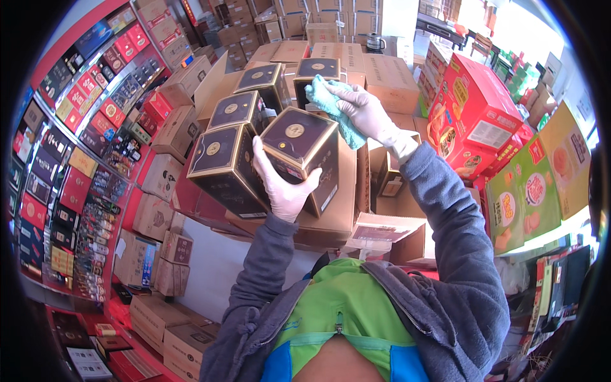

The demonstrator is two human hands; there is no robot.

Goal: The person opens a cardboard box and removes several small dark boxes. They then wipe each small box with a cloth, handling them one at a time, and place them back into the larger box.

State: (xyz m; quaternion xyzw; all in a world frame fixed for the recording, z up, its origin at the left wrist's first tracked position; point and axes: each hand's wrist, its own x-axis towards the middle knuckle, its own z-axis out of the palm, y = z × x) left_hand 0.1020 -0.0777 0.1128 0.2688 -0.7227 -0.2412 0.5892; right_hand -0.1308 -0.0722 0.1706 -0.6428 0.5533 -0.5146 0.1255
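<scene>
Both hands wear thin white gloves. My left hand [286, 186] grips the near side of a dark gift box with gold edges [300, 136], thumb on one face and fingers on the other; the box stands tilted to the view on a cardboard carton [346, 191]. My right hand [365, 110] pinches a bunched turquoise cloth [334, 107] above the far right edge of that box. Left of it stands a similar dark box [222, 148], with another [234, 110] behind. Two more, a dark box [262, 79] and a dark box [317, 69], stand farther back.
Right of the carton, an open carton [401, 205] holds a dark box [392, 181]. Closed cartons [389, 79] stand behind. Large red boxes [472, 114] and green cartons [525, 196] are at the right. Shelves of boxes and bottles [81, 167] line the left.
</scene>
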